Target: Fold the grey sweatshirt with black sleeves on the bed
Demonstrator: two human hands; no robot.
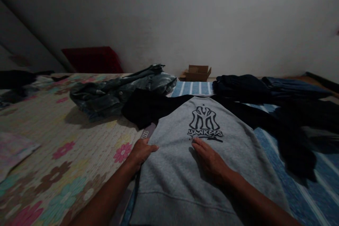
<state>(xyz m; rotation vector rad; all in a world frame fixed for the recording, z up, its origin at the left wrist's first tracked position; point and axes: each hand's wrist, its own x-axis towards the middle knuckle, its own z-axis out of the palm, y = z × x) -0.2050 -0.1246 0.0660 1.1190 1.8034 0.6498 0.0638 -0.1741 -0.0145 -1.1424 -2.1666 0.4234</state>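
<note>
A grey sweatshirt (174,169) with black sleeves and a dark "Yankees" print lies spread front up, its neck away from me. At its left side edge is my left hand (141,151), closed on the cloth with the thumb on top; the other fingers are partly hidden. My right hand (212,160) rests flat on the chest just below the print, fingers stretched out and holding nothing. Beside my left hand, a grey strip with white lettering (145,133) shows from under the sweatshirt. The left sleeve in view is bent, while the right one stretches outward.
A crumpled grey denim garment (106,95) lies behind the left sleeve on a floral sheet (90,155). Folded dark clothes (241,86) lie at the back right on blue striped cloth (312,187). A cardboard box (197,73) and a red object (92,58) stand near the wall.
</note>
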